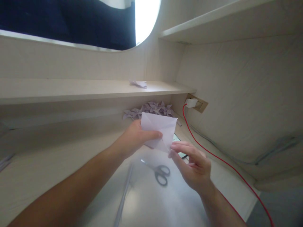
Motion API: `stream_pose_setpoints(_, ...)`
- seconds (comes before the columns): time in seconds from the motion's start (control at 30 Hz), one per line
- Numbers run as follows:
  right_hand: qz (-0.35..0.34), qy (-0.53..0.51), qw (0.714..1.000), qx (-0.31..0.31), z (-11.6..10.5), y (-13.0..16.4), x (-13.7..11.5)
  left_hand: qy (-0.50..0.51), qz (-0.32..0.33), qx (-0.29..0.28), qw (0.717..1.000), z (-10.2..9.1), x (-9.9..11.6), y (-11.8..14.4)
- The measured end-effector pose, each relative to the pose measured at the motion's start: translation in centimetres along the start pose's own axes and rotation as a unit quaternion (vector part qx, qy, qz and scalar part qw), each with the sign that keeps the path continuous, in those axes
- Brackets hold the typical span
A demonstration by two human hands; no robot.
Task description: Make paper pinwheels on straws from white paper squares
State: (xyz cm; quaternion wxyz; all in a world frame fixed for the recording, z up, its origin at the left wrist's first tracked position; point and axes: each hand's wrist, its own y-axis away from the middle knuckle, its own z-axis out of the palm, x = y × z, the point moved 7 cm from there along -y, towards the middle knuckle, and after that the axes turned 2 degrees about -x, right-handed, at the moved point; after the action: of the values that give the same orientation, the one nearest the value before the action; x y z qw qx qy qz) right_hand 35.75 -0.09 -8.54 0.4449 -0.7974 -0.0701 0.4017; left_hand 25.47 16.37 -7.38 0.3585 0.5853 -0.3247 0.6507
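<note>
A folded sheet of white paper [159, 123] is held up above the desk, with crease lines running toward its lower right corner. My left hand [139, 135] grips its left side, the thumb lying across the front and the fingers hidden behind. At the lower right corner, my right hand [191, 160] pinches the paper between thumb and fingertips. Beneath the hands lies a pair of scissors [161, 173] with dark handles, its blades pointing to the upper left. A phone [176, 138] with a lit screen is partly covered by the paper and my right hand.
Several folded paper pieces [153, 108] are heaped at the back, under a shelf [94, 88] that carries another folded piece [139, 84]. A red cable [203, 145] runs from a white charger [191, 102] down the right side. A thin pale strip [124, 195] lies left of the scissors.
</note>
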Motion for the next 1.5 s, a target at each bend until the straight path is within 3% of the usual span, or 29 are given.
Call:
stream_pose_setpoints(0.33,0.065,-0.003,0.997,-0.040,0.1,-0.4,0.3,-0.067,-0.001,-0.005,0.998,0.2,-0.2,0.1)
stream_pose_setpoints(0.9,0.182,-0.129,0.974,0.043,0.4,0.1,1.8,-0.077,0.007,-0.002,0.997,0.5,-0.3,0.1)
stream_pose_setpoints(1.07,0.221,-0.125,0.966,0.039,0.4,0.1,2.6,-0.078,0.008,0.012,0.997,-0.2,0.0,-0.1)
stream_pose_setpoints(1.13,0.262,-0.063,0.963,-0.007,0.6,0.1,3.4,-0.064,0.010,0.037,0.997,-1.1,0.3,-0.2)
stream_pose_setpoints(1.2,0.299,0.041,0.945,-0.127,1.6,0.4,4.2,-0.032,0.015,0.062,0.997,-2.0,0.6,-0.4)
stream_pose_setpoints(1.33,0.337,0.237,0.832,-0.371,3.7,2.4,5.4,0.031,0.025,0.038,0.998,-2.4,0.8,-0.8)
stream_pose_setpoints(1.4,0.344,0.288,0.786,-0.426,4.4,3.3,5.6,0.047,0.030,0.021,0.998,-2.2,1.0,-0.7)
stream_pose_setpoints(1.5,0.323,0.314,0.772,-0.450,5.3,3.7,5.3,0.058,0.029,0.016,0.998,-2.1,1.2,-0.5)
